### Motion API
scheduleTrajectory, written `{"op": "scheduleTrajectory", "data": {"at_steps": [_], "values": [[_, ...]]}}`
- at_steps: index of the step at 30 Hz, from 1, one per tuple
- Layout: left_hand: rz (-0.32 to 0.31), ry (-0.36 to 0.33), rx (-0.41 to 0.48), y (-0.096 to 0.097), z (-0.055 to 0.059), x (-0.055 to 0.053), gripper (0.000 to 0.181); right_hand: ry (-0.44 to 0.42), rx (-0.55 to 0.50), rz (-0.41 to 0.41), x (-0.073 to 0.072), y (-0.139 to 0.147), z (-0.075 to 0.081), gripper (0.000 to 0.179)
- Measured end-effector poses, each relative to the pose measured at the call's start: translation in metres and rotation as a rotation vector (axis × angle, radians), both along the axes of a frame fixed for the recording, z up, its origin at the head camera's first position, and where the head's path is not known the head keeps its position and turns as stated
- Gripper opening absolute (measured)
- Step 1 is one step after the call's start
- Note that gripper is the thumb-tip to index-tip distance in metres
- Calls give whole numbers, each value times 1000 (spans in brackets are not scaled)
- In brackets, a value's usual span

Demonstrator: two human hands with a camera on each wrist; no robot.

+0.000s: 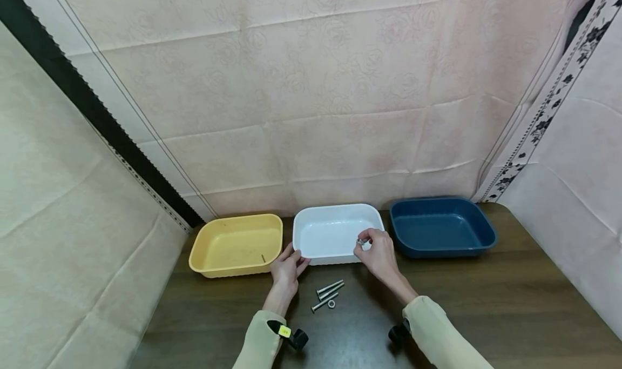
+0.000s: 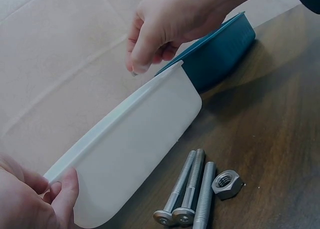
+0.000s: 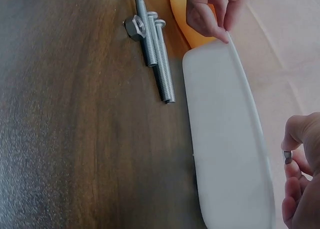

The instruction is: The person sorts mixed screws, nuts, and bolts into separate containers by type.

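Observation:
My left hand (image 1: pixel 285 272) pinches the front left corner of the white tray (image 1: pixel 335 231) between thumb and fingers. Over the right end of that tray, my right hand (image 1: pixel 378 254) holds a small metal nut (image 3: pixel 287 156) between thumb and fingertips; the fingers cover most of it. Several long silver bolts (image 1: pixel 326 295) lie on the table in front of the tray, close together. Beside them rests another hex nut (image 2: pixel 227 184).
A yellow tray (image 1: pixel 235 242) stands left of the white one, with a small thin dark piece (image 1: pixel 263 258) inside. On the right is a dark blue tray (image 1: pixel 442 228). Behind the wooden table (image 1: pixel 466 304) hangs a pale patterned cloth (image 1: pixel 335 99).

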State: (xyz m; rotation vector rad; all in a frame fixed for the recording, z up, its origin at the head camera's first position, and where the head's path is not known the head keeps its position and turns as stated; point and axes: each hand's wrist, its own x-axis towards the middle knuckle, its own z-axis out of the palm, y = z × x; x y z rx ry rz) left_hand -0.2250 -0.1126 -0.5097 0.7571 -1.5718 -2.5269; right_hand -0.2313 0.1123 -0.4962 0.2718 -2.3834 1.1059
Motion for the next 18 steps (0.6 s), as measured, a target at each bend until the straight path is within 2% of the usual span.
{"op": "scheduleTrajectory", "data": {"at_steps": [12, 18], "values": [[8, 15, 1, 0, -1, 0, 44, -59, -7, -23, -4, 1, -4, 12], [4, 11, -2, -1, -2, 0, 44, -50, -15, -16, -3, 1, -6, 12]]}}
